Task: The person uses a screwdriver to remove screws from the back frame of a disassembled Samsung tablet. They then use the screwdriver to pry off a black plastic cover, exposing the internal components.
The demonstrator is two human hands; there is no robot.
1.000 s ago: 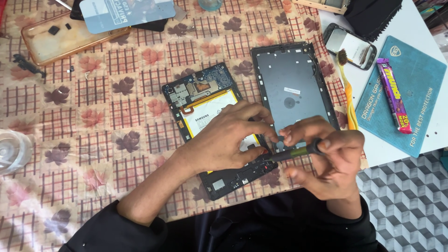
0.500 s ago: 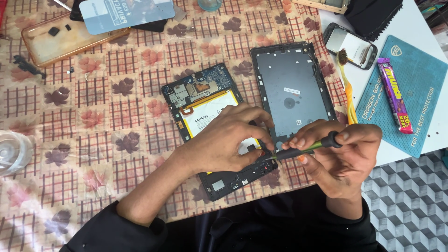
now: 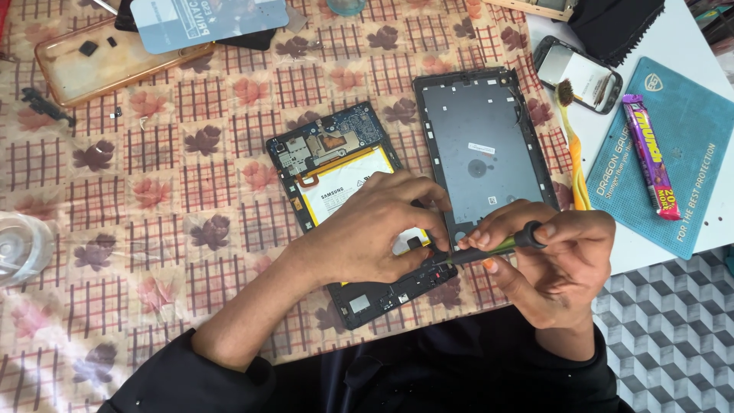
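You are pinning the opened tablet (image 3: 344,199) with your left hand (image 3: 375,233) while your right hand (image 3: 554,256) is pinching the screwdriver (image 3: 497,245); be keeping its tip square.

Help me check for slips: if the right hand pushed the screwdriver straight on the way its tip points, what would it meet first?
The right hand aims the screwdriver leftward; its tip is already at the opened tablet, by the left hand fingertips. Probably those fingers first, though depth is unclear.
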